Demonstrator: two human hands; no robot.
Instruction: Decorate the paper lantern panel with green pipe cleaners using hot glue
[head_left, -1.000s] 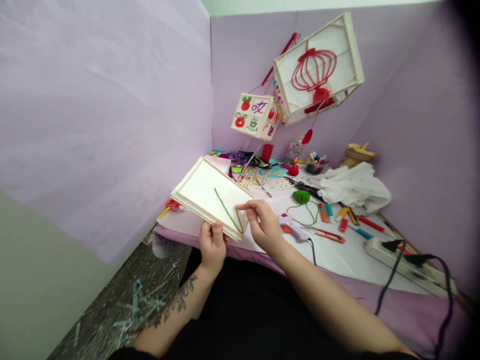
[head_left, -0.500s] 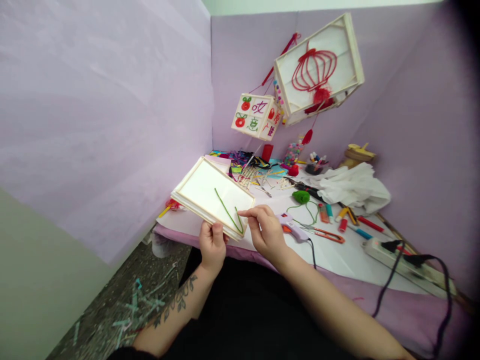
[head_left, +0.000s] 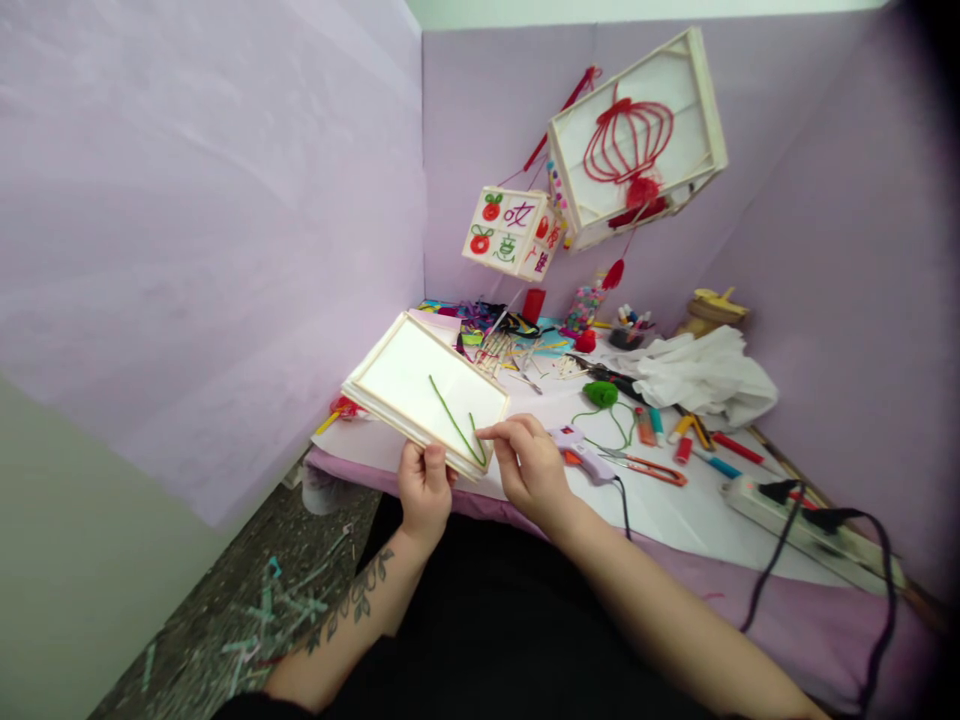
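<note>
In the head view, a glue gun [head_left: 583, 455], snips [head_left: 654, 471] and yarn [head_left: 600, 394] are lying on the table [head_left: 675, 520] beyond the right hand [head_left: 531, 462]. The left hand [head_left: 424, 490] is gripping a frame [head_left: 405, 372] over the table's edge; the right, loosely curled and empty, is reaching its index finger to the frame's green cord [head_left: 454, 417].

I log: strand [head_left: 453, 414] on framed panel [head_left: 405, 365]; glue gun [head_left: 592, 463] on desk [head_left: 675, 515], right of panel; yarn ball [head_left: 600, 394] behind gun.
</note>
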